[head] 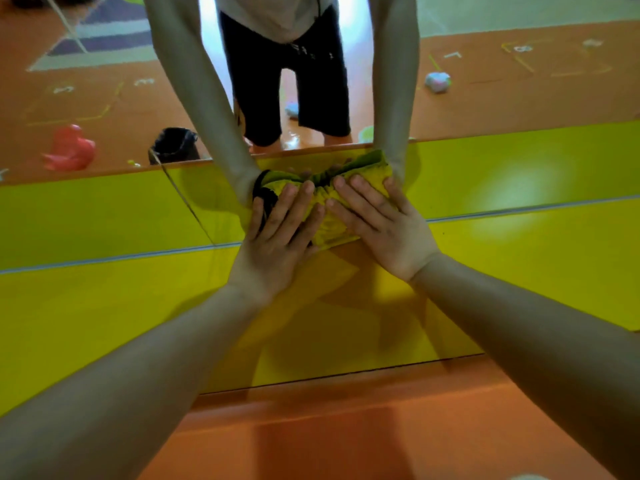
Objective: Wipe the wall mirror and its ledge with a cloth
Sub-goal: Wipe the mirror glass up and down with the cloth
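We see the left hand (pixel 277 237) and right hand (pixel 382 230) side by side, fingers straight, nothing clenched, pressing the yellow cloth (pixel 360 169) flat on the mirror (pixel 519 105) just above the yellow ledge (pixel 519 271). Reflected there: a red toy (pixel 71 148), a pale ball (pixel 438 81) and a black bin (pixel 173 145), contents unclear. The floor numerals are too blurred to read.
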Demonstrator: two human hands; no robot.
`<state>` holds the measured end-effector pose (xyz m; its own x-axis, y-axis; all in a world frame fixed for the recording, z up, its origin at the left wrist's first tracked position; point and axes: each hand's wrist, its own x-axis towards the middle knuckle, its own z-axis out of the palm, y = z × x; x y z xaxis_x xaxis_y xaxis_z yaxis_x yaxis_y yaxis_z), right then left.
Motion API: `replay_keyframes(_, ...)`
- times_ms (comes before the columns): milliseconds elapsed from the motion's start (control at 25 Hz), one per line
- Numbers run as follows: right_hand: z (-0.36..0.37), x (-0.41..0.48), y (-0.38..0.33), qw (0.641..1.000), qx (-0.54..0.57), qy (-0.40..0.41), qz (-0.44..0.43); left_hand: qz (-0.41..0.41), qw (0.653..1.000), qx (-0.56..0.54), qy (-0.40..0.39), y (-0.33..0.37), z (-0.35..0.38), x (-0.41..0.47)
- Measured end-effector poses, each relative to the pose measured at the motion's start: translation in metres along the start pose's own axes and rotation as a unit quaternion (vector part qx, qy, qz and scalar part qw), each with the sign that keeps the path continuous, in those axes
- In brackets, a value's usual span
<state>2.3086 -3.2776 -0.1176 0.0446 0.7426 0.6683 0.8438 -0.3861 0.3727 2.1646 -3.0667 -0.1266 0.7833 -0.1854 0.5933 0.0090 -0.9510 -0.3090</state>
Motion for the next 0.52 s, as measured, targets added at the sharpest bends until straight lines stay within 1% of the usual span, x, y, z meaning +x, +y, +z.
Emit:
replay_keyframes(160, -0.017, -0.015, 0.044, 0.998, -0.002, -0.022, -0.062, 0.016, 1.000, 0.013, -0.012, 0.028, 0.004, 0.019)
replay_keyframes(200, -0.019, -0.015, 0.053, 0.995, -0.020, -0.034, -0.089, 0.026, 0.999, 0.036, -0.010, 0.029, 0.005, 0.020)
replay_keyframes(280, -0.024, -0.009, 0.067, 0.985, -0.094, -0.060, -0.133, 0.046, 0.995, 0.083, -0.007, 0.025, 0.004, 0.026)
replay_keyframes(360, -0.032, 0.000, 0.079, 0.976, -0.135, -0.073, -0.154, 0.031, 0.996, 0.083, -0.011, 0.025, -0.002, 0.037)
replay_keyframes(520, -0.075, 0.038, 0.108, 0.982, -0.105, -0.030, -0.157, -0.004, 0.996, 0.082, -0.018, 0.025, -0.048, 0.072)
